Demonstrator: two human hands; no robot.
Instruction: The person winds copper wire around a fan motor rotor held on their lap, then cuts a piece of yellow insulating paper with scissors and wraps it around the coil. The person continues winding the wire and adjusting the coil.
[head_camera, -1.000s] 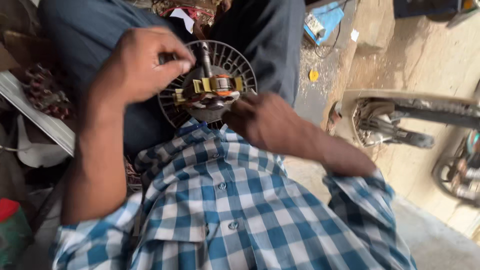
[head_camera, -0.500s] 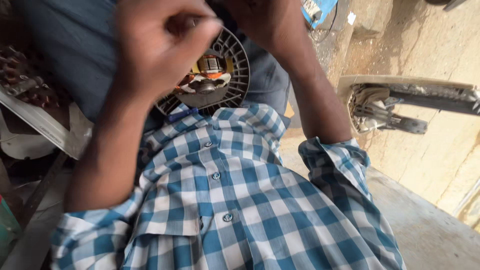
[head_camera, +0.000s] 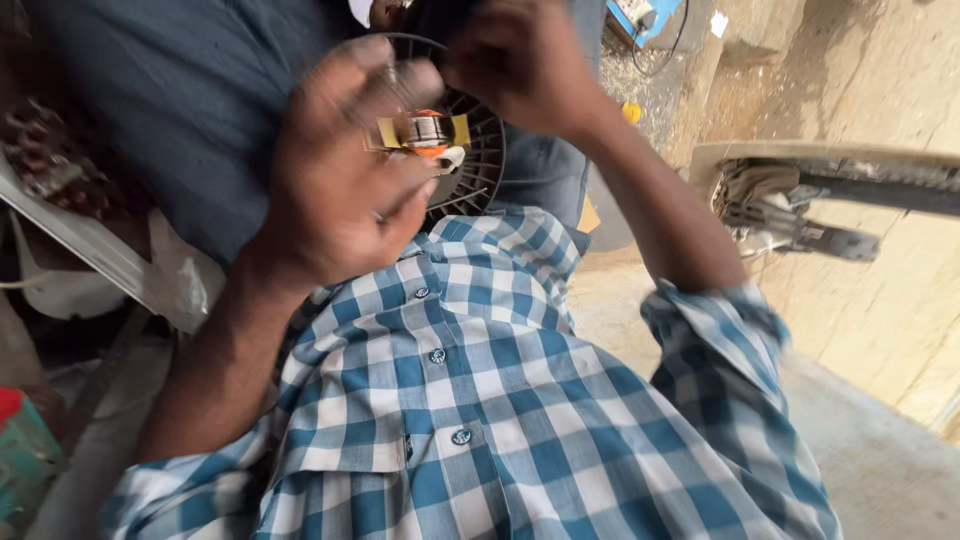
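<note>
your left hand (head_camera: 340, 190) closes its grip on the fan motor (head_camera: 440, 135) in your lap; your right hand (head_camera: 520, 65) pinches its top, so steady the motor next.

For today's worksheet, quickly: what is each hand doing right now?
Left hand: fingers curled around the round fan motor, gripping it.
Right hand: closed at the motor's top edge; what it holds cannot be told.

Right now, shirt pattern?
Blue and white check shirt, clearest in the head view.
</note>
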